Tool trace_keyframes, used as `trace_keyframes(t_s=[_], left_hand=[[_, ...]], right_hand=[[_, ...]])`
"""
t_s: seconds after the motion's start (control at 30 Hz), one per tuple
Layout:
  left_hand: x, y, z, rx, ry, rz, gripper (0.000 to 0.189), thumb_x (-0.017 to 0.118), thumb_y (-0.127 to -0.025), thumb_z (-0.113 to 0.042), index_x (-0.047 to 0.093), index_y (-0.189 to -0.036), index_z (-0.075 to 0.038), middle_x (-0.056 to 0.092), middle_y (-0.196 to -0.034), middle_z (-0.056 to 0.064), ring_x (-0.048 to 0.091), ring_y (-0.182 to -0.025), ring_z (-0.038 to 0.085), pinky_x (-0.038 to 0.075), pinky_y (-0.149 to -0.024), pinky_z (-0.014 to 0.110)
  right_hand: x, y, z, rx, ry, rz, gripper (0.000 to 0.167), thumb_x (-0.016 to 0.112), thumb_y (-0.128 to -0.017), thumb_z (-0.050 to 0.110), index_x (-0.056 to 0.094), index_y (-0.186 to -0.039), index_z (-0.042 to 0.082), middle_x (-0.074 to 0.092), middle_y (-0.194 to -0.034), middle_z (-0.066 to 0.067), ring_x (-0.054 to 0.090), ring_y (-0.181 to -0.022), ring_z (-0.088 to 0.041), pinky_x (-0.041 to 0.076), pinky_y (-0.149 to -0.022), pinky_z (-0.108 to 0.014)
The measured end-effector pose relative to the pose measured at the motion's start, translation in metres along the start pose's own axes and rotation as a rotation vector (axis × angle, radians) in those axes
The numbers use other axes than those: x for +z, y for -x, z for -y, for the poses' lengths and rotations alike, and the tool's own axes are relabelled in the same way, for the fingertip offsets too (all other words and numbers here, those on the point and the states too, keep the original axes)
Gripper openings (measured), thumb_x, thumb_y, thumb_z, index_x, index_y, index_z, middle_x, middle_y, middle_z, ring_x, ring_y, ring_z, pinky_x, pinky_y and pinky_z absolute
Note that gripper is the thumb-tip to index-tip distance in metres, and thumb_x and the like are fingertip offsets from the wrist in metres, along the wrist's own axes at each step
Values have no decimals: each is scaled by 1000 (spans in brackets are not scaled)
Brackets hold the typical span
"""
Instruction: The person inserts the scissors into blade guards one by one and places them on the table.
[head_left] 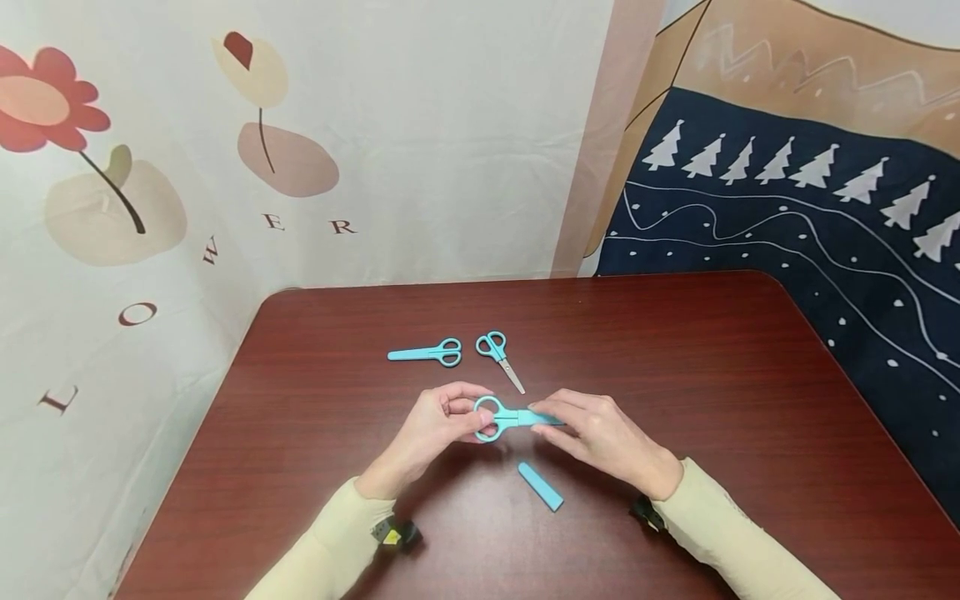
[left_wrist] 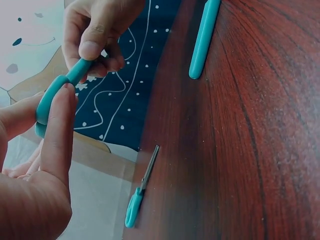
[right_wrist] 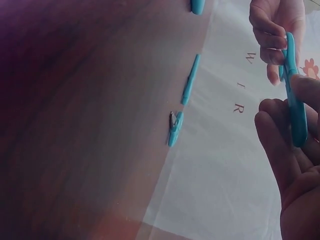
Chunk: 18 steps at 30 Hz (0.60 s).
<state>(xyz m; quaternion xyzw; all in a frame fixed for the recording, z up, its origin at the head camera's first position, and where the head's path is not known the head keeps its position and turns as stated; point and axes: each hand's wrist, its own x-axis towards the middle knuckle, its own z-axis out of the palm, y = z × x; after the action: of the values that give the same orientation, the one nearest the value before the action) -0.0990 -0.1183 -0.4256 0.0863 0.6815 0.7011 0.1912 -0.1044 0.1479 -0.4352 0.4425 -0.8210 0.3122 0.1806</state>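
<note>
Between both hands is a pair of light blue scissors (head_left: 512, 418), its blades covered by a matching blue sheath (right_wrist: 298, 125). My left hand (head_left: 431, 425) holds it by the finger rings at the left end. With thumb and fingers, my right hand (head_left: 603, 429) pinches the sheath at the right end. The wrist views show the scissors raised above the table. Just beyond the hands lie bare-bladed scissors (head_left: 512, 375), tip pointing toward me. A loose blue sheath (head_left: 541, 487) lies on the near side, below the held pair.
Another pair of sheathed blue scissors (head_left: 411, 354) lies farther back and to the left, rings facing right. Everything rests on a dark red-brown wooden table (head_left: 675, 333). Printed cloths (head_left: 450, 167) hang behind the table's far edge and on its right.
</note>
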Motion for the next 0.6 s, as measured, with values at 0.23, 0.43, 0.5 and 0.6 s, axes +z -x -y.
trace_keyframes(t_s=[0.23,0.43,0.5,0.6], left_hand=[[0,0,0,6,-11,-13,38,72,-90,-9,60,-123,5,76,-90,3,74,-75,11,62,-78,36],[-2,-1,1,-1,-18,-27,38,72,-90,-8,59,-124,5,76,-89,1,75,-76,12,62,-78,36],[-3,-1,1,-5,-20,-35,38,71,-90,-9,60,-123,5,76,-89,2,74,-76,12,62,-78,36],[-5,-1,0,-9,-20,-54,37,72,-90,-9,61,-122,5,76,-90,2,74,-76,12,62,-78,36]], right_hand=[[1,-2,0,15,40,-15,33,82,-81,15,72,-112,15,68,-96,10,57,-74,3,48,-65,-9],[2,-2,-1,31,67,-8,30,81,-84,19,72,-112,14,69,-98,9,60,-76,2,50,-66,-11],[2,-2,-1,37,73,-5,28,80,-85,19,73,-111,13,70,-99,8,62,-78,1,52,-68,-13],[1,-3,-1,49,83,-2,26,79,-86,20,73,-110,14,69,-100,8,64,-82,0,53,-69,-15]])
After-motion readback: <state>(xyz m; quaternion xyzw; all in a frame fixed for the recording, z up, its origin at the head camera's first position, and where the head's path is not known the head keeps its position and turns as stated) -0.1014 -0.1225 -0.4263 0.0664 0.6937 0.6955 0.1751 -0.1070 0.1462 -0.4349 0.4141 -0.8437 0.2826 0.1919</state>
